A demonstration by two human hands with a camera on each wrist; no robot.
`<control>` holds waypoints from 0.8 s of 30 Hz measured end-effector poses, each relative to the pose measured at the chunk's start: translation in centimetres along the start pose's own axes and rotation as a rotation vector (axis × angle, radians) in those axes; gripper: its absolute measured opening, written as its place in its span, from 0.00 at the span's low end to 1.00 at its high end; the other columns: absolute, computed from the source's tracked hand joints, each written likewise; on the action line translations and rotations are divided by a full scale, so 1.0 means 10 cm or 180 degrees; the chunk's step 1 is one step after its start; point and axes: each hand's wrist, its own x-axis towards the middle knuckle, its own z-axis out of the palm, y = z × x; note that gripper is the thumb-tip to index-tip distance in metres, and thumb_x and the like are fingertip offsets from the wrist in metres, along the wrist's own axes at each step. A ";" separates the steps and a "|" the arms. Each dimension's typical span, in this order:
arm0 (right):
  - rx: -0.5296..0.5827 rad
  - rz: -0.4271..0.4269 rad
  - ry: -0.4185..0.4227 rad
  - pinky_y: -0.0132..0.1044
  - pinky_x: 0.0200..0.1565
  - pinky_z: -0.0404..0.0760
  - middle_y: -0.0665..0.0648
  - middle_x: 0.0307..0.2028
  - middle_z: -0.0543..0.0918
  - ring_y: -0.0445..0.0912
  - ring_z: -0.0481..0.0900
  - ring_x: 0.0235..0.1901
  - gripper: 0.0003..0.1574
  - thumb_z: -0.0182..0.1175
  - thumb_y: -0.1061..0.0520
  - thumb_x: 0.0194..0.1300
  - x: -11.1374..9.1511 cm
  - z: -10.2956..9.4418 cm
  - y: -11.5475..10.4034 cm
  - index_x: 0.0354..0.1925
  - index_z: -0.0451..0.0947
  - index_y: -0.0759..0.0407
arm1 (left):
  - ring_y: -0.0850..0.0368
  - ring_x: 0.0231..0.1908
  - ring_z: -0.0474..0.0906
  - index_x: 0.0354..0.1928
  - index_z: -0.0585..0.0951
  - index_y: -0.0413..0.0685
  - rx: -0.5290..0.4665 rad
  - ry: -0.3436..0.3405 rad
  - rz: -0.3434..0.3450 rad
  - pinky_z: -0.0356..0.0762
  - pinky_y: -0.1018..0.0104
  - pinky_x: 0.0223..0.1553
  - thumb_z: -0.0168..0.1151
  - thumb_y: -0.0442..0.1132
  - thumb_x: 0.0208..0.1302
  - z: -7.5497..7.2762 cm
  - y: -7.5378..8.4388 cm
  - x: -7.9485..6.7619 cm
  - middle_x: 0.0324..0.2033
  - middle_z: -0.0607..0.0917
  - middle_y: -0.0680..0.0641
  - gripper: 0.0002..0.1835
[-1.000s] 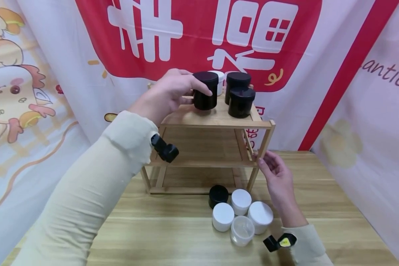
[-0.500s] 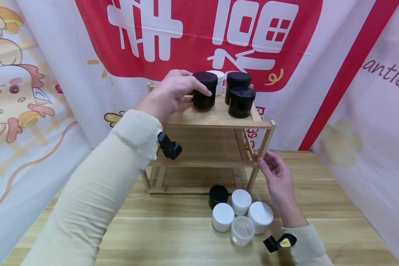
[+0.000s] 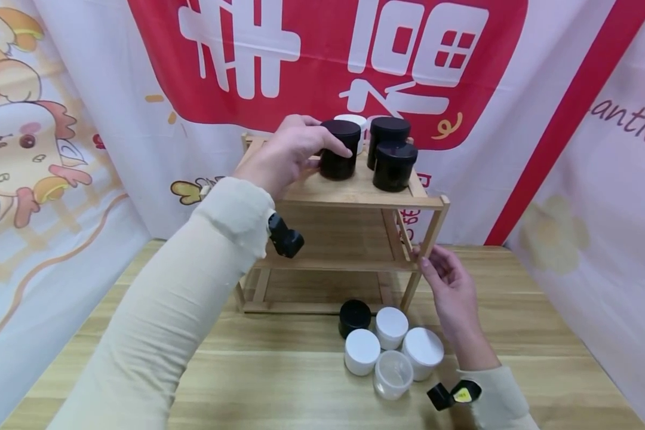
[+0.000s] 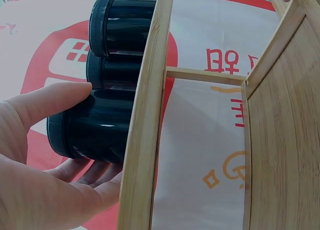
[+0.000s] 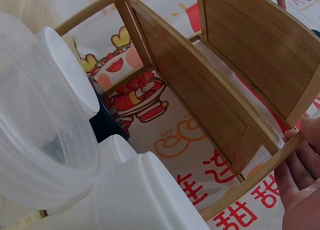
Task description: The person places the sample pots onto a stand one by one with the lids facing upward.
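In the head view my left hand (image 3: 290, 152) grips a black lidded jar (image 3: 337, 164) from its left side, upright at the top shelf of a wooden three-tier rack (image 3: 322, 192). The left wrist view shows the thumb on this jar (image 4: 95, 125) near its lid and the other fingers curled beneath it in that view. Two more black jars, a taller one (image 3: 378, 134) and a shorter one (image 3: 393, 170), stand to its right, and a white jar (image 3: 359, 124) sits behind. My right hand (image 3: 454, 286) pinches the rack's right front leg (image 3: 432, 233) beside the middle shelf.
On the table (image 3: 279, 376), before the rack's lower right, cluster a small black jar (image 3: 353, 318), several white lidded jars (image 3: 362, 351) and a translucent tub (image 3: 393, 375). A printed cloth (image 3: 322, 71) hangs close behind the rack, with more cloth at both sides.
My left hand has shifted slightly right with the black jar, closer to the other black jars. The right hand keeps its hold on the rack's leg.
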 end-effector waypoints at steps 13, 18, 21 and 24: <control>0.0160 -0.0114 0.0013 0.26 0.62 0.83 0.46 0.55 0.89 0.42 0.85 0.58 0.24 0.61 0.61 0.79 0.00 0.04 0.02 0.69 0.75 0.63 | 0.54 0.68 0.71 0.71 0.75 0.51 0.0036 0.0027 0.0006 0.86 0.62 0.62 0.76 0.31 0.64 -0.01 0.00 -0.01 0.70 0.74 0.50 0.35; 0.0190 -0.0090 0.0020 0.26 0.61 0.83 0.46 0.56 0.90 0.43 0.85 0.58 0.26 0.61 0.61 0.79 -0.01 0.04 0.02 0.70 0.73 0.65 | 0.53 0.69 0.71 0.74 0.72 0.51 0.0033 -0.0023 0.0021 0.85 0.61 0.63 0.76 0.31 0.64 -0.02 -0.02 0.02 0.71 0.73 0.49 0.37; 0.0202 -0.0114 0.0026 0.26 0.61 0.83 0.49 0.56 0.90 0.43 0.85 0.57 0.26 0.61 0.61 0.79 -0.01 0.04 0.03 0.70 0.74 0.66 | 0.53 0.68 0.71 0.74 0.71 0.51 0.0016 -0.0058 0.0047 0.86 0.61 0.63 0.75 0.30 0.64 -0.02 -0.03 0.02 0.71 0.73 0.49 0.38; 0.0211 -0.0153 0.0043 0.27 0.61 0.84 0.50 0.55 0.90 0.43 0.86 0.56 0.24 0.61 0.62 0.79 -0.01 0.04 0.04 0.69 0.75 0.65 | 0.53 0.67 0.72 0.73 0.72 0.51 0.0058 -0.0081 0.0089 0.85 0.61 0.63 0.75 0.30 0.64 -0.03 -0.04 0.02 0.70 0.73 0.49 0.37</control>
